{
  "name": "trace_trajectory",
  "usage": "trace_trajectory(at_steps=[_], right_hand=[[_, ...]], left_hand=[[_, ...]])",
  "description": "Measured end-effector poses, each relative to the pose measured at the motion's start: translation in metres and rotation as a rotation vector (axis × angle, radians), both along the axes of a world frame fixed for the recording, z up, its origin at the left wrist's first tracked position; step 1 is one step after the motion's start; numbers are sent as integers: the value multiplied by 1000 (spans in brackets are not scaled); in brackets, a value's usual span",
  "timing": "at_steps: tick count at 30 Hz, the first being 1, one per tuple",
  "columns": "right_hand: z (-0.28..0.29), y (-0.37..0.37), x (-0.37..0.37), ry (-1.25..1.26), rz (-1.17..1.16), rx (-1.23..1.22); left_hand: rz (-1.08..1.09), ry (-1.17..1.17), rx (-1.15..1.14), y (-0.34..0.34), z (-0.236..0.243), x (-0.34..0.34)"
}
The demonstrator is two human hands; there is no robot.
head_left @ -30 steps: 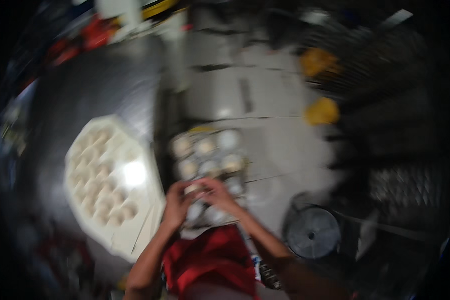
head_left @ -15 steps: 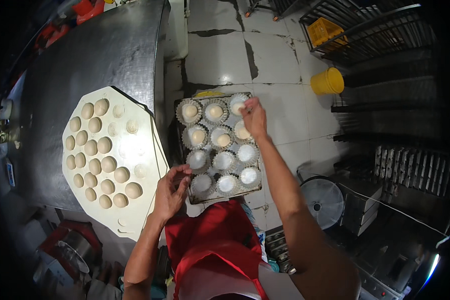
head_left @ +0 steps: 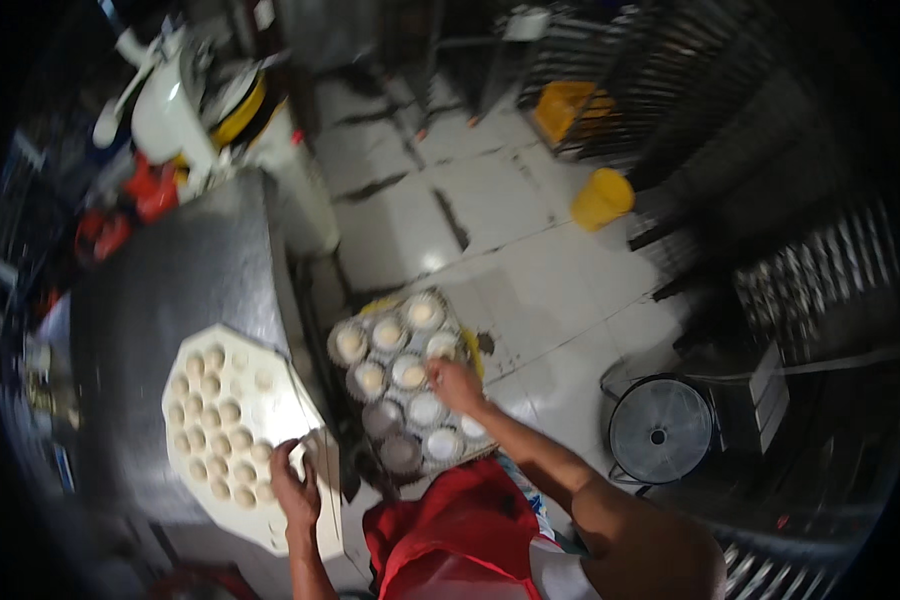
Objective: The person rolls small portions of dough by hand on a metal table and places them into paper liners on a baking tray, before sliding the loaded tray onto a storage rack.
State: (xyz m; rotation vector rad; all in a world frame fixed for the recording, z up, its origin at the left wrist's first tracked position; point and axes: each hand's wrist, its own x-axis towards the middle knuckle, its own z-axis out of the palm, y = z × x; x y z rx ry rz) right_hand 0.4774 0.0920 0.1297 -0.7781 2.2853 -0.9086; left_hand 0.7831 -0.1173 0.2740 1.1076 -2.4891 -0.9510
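Observation:
My left hand (head_left: 295,490) is over the right edge of a pale many-sided board (head_left: 305,425). Its thumb and fingers are apart, close to a dough ball (head_left: 262,451) in the group of round dough balls there. On the right, my right hand (head_left: 457,386) hangs over a tray (head_left: 378,468) of fluted metal cups. Its fingers are curled together and blurred; anything between them is hidden. The far cups hold dough pieces, such as the dough in a middle cup (head_left: 411,372). Near cups, like one fluted cup (head_left: 443,445), show only a whitish inside.
The board lies on a dark metal table (head_left: 195,270). A white machine (head_left: 175,115) stands beyond it. Across the tiled floor (head_left: 390,225) are a yellow bucket (head_left: 602,200), a yellow crate (head_left: 572,110) and dark racks (head_left: 690,80). A round fan (head_left: 660,430) stands at right.
The head view has turned and shifted. My left hand has gone from the tray's left edge to the dough board. My right hand has moved nearer from the far right cup.

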Motion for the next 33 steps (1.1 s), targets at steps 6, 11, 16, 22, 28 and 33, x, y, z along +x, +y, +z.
trace_trajectory(at_steps=[6, 11, 16, 22, 28, 33], right_hand=[[18, 52, 85, 43, -61, 82], [25, 129, 151, 40, -240, 196], [32, 187, 186, 108, -346, 266], [34, 258, 227, 19, -558, 359], [-16, 289, 171, 57, -468, 346], [-12, 161, 82, 63, -290, -128]], left_hand=[[-212, -14, -4, -90, -82, 55], [-619, -134, -348, -77, -77, 27], [-576, -19, 22, -102, -125, 40], [-381, 78, 575, -137, -181, 43], [-479, -47, 202, -113, -139, 49], [-448, -126, -369, -88, -133, 158]])
